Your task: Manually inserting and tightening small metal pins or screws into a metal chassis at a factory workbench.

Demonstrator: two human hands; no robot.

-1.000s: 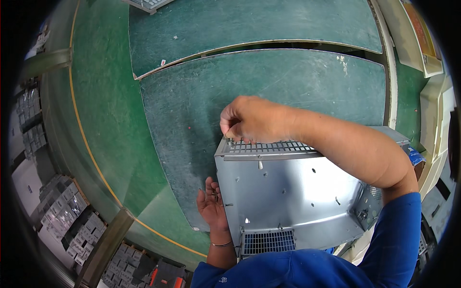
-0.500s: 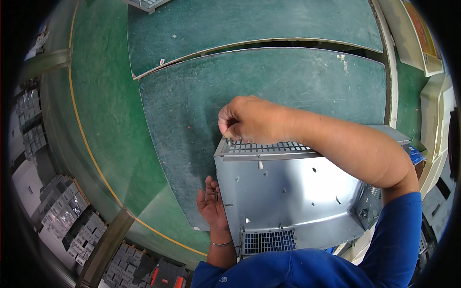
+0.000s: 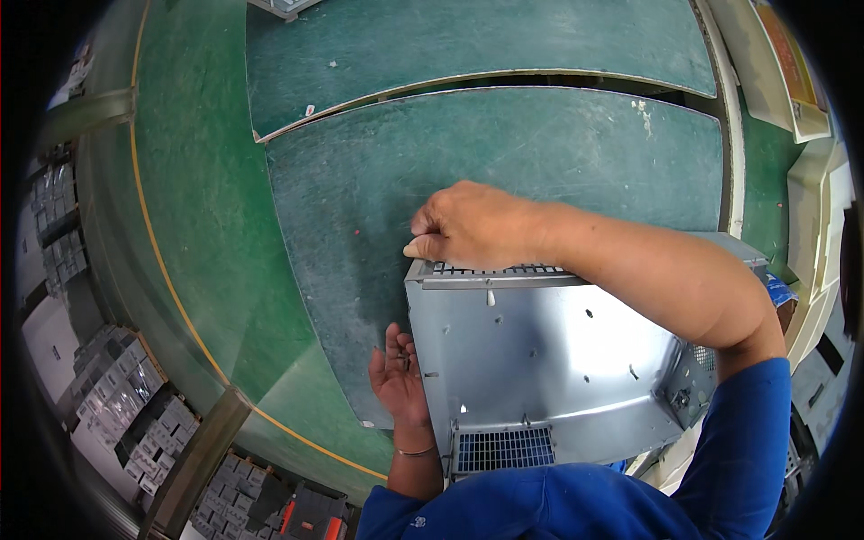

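Observation:
A bare sheet-metal box (image 3: 504, 360) stands on the green table in front of me, its inner face bright with small studs and holes. My right hand (image 3: 477, 225) is over its far left corner, fingers curled and thumb pressed toward them at the slotted far edge (image 3: 531, 269). What the fingertips hold, if anything, is hidden. Beside the box's left wall my left hand (image 3: 398, 382) is palm up, fingers loosely bent and apart. A small dark spot shows at its fingers, too small to name.
A mesh-covered opening (image 3: 504, 451) sits at the box's near left. A second green table (image 3: 486, 45) lies beyond a narrow gap. To the left, a yellow line (image 3: 180, 306) crosses the green floor near stacked boxes (image 3: 135, 409). Cream bins (image 3: 814, 211) line the right side.
My right thumb has shifted slightly left and up at the box's corner, and the small metal piece seen under the fingertips is now hidden. My left hand has barely moved.

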